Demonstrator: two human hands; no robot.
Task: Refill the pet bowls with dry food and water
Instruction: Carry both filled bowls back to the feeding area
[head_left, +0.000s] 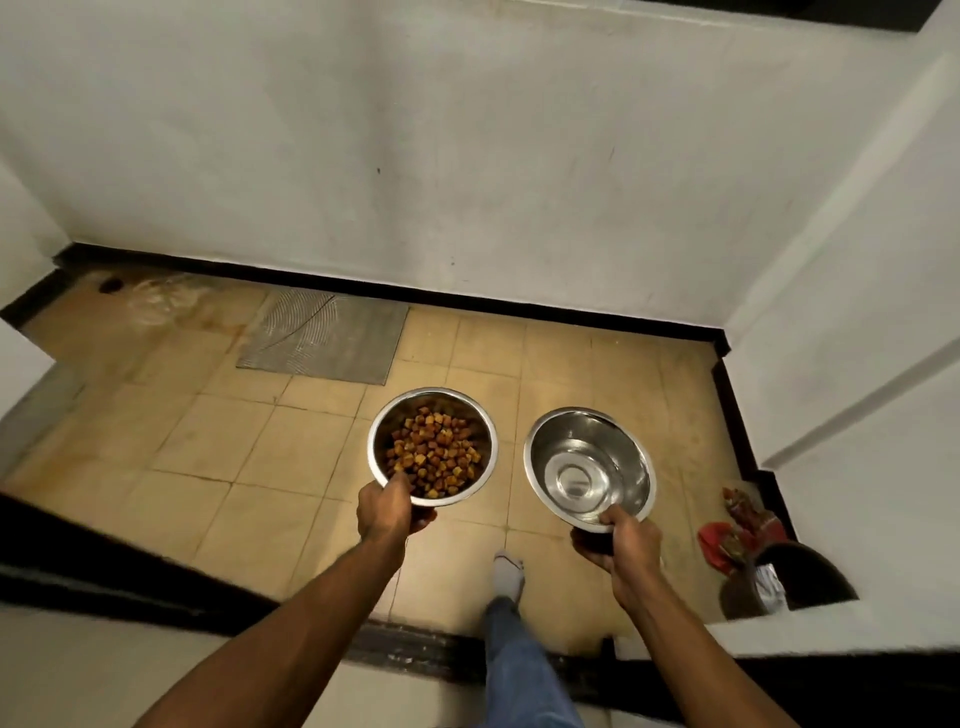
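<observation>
Two steel bowls are held out side by side above the tiled floor, one in each hand, apart from each other with a strip of floor showing between them. The food bowl is heaped with brown kibble that covers its whole bottom. The left hand grasps this bowl at its near rim, thumb hooked over the edge and fingers wrapped beneath. Just right of the food bowl is the water bowl, which holds clear water; its shiny bottom shows through. The right hand grips this bowl the same way, thumb on the near rim and fingers cupped under the base. The water bowl tilts slightly toward the person.

Below and between the two bowls, one foot in a grey sock steps onto the floor, with a blue jeans leg behind it. Beyond the food bowl, to its left and against the dark skirting, lies one grey ribbed mat. Farther left of the mat is one round floor drain, with a wet patch beside it. To the right of the water bowl, by the wall corner, lies one red crumpled wrapper, and just nearer than it stands one dark bin. White walls close the space on three sides.
</observation>
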